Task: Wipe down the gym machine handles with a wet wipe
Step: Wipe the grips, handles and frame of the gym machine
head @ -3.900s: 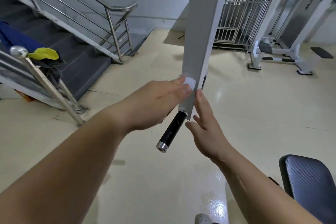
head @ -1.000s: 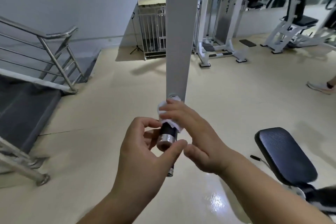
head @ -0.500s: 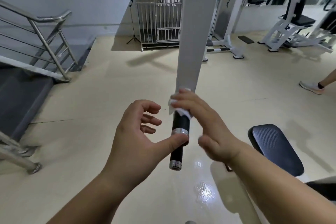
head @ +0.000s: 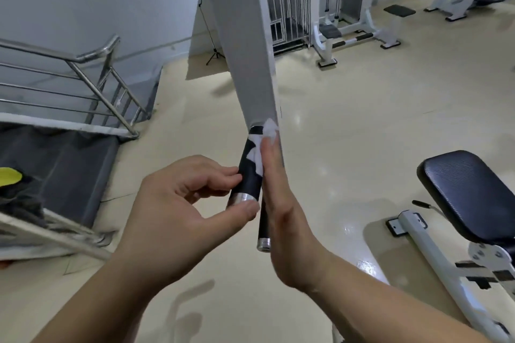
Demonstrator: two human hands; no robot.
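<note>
A grey machine arm (head: 245, 50) hangs down the middle of the view and ends in a black handle (head: 249, 175) with a silver end cap. A second thin black handle (head: 263, 227) pokes out lower, behind it. My left hand (head: 178, 211) pinches the nearer handle's lower end between thumb and fingers. My right hand (head: 281, 209) is flat with fingers straight, pressing a white wet wipe (head: 263, 145) against the handle's right side near its top. The wipe is crumpled and partly hidden under my fingers.
A black padded seat (head: 468, 192) on a white frame stands at the right. A steel stair railing (head: 92, 83) and stairwell lie to the left. White gym machines (head: 351, 17) and a metal gate (head: 287, 5) stand at the back. Glossy beige floor lies around.
My left hand has closed in from an open reach to pinch the handle's end. My right hand has flattened along the handle with the wipe. The view has tilted.
</note>
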